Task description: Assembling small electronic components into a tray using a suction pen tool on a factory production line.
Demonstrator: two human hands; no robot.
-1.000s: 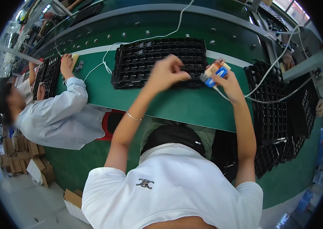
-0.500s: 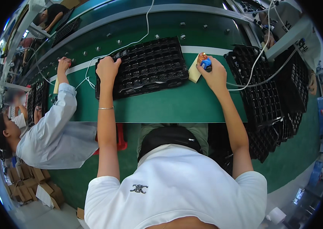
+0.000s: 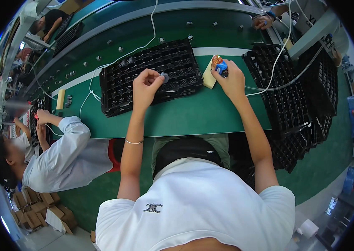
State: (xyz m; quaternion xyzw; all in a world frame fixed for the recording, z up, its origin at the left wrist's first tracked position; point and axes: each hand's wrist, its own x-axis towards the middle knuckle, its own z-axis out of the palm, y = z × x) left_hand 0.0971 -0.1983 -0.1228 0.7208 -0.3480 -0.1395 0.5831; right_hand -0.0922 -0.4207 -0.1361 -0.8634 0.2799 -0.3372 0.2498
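Note:
Above the black compartment tray (image 3: pixel 114 90) my left hand (image 3: pixel 146 85) pinches a small greyish, roundish piece (image 3: pixel 165 77) between thumb and fingertips; its exact kind is too small to make out. Past the tray's right end, my right hand (image 3: pixel 232 79) is wrapped round a small blue and orange object (image 3: pixel 218 65), most of it hidden by the fingers. A pale yellow block (image 3: pixel 208 75) stands beside that hand, between it and the tray. The tray lies at a slant on the green bench (image 3: pixel 172 119).
Stacked black trays (image 3: pixel 279 92) stand at the right. A white cable (image 3: pixel 154 25) crosses behind the tray. Small metallic parts (image 3: pixel 121 49) lie spaced along the green belt beyond. A co-worker (image 3: pixel 60 154) sits at the left, near another yellow block (image 3: pixel 60 99).
My left hand has left the tray's left part, moved right and toward me, and now holds the greyish piece. My right hand has hardly moved. The co-worker's arm has drawn back.

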